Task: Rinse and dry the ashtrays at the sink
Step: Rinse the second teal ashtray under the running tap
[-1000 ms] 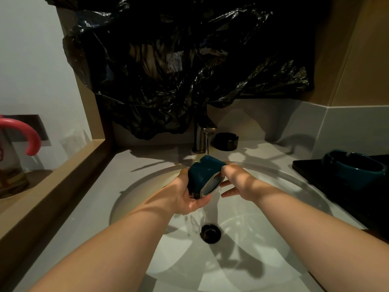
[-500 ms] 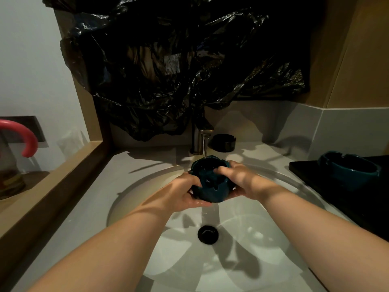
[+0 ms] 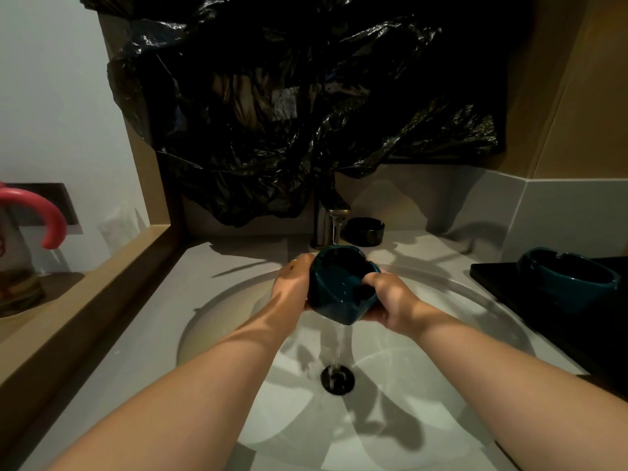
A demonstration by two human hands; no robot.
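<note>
Head view: over the sink (image 3: 217, 317), left hand (image 3: 292, 283) and right hand (image 3: 390, 297) grip a teal ashtray (image 3: 336, 283), fingers (image 3: 302, 260) curled round it, tilted under the running tap (image 3: 326, 219). This looks like the rinsing step. Next probably comes draining, then drying. A second ashtray (image 3: 567, 277) sits at the surface's right edge.

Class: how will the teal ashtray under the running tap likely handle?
Probably slippery: water streams off the glossy teal ashtray, gripped by left hand and right hand. Thick walls suggest stiff, fairly heavy. May chip if dropped in the sink.
</note>
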